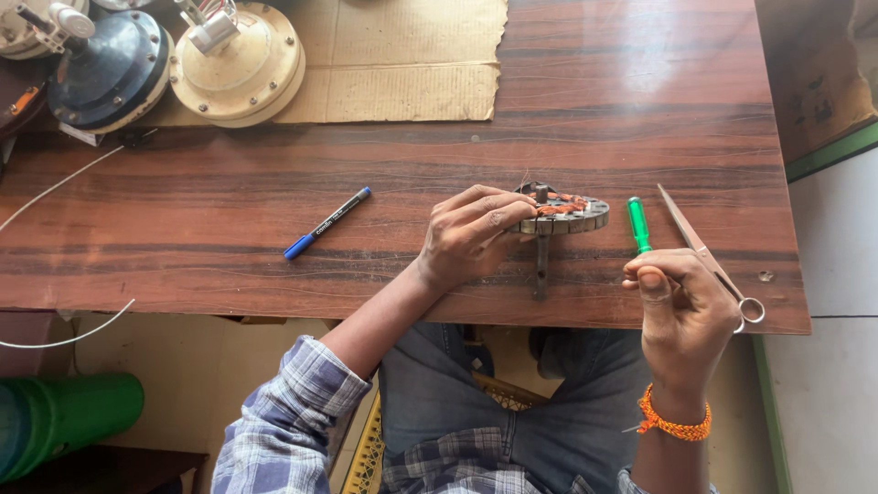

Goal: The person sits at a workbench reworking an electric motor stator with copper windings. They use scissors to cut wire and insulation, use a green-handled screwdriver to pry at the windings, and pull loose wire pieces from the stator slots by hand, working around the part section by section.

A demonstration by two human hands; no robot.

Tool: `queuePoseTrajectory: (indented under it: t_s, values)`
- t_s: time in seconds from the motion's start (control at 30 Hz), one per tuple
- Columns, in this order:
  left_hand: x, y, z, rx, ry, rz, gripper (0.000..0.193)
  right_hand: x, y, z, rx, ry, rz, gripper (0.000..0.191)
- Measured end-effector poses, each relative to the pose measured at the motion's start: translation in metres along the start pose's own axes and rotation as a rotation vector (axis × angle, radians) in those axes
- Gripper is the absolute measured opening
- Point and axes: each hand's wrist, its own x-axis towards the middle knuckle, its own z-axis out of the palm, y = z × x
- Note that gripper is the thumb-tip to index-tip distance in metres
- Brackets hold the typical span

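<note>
Head view: the left hand [471, 236] presses down on a round motor stator [560, 212] with copper windings, its grip closed on the rim to steady it on the tabletop [274, 229] near the front edge. The right hand [681, 306] pinches a green-handled screwdriver [637, 224], tip hidden. Scissors [709, 261] lie just beside it; a blue pen [326, 223] lies well to the left.

A round wound part [558, 212] is set on the worktop [640, 110], near the front edge. A screwdriver [637, 224] is laid just right of it, with scissors [709, 256] further right. A pen [326, 223] is laid to its left. Cardboard [412, 64] is spread behind, and two round motors [174, 59] are placed on it at the far left.
</note>
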Motion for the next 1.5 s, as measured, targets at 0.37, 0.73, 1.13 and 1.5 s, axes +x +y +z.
queuePoseTrajectory:
  t_s: [0.37, 0.73, 1.13, 1.5]
  values:
    - [-0.006, -0.003, -0.002, -0.053, -0.118, -0.039, 0.066, -0.027, -0.034, -0.029, -0.031, 0.071, -0.092, 0.037]
    - [-0.005, 0.002, -0.01, -0.081, 0.01, -0.002, 0.069, -0.07, 0.001, -0.088, 0.016, 0.265, 0.046, 0.027]
    - [-0.018, 0.007, -0.024, -0.064, 0.224, -0.244, 0.031, -0.046, -0.008, 0.03, 0.08, 0.179, 0.04, 0.014]
    - [-0.021, 0.022, -0.029, 0.005, 0.135, -0.061, 0.009, -0.021, 0.012, 0.095, 0.035, 0.271, 0.15, 0.017]
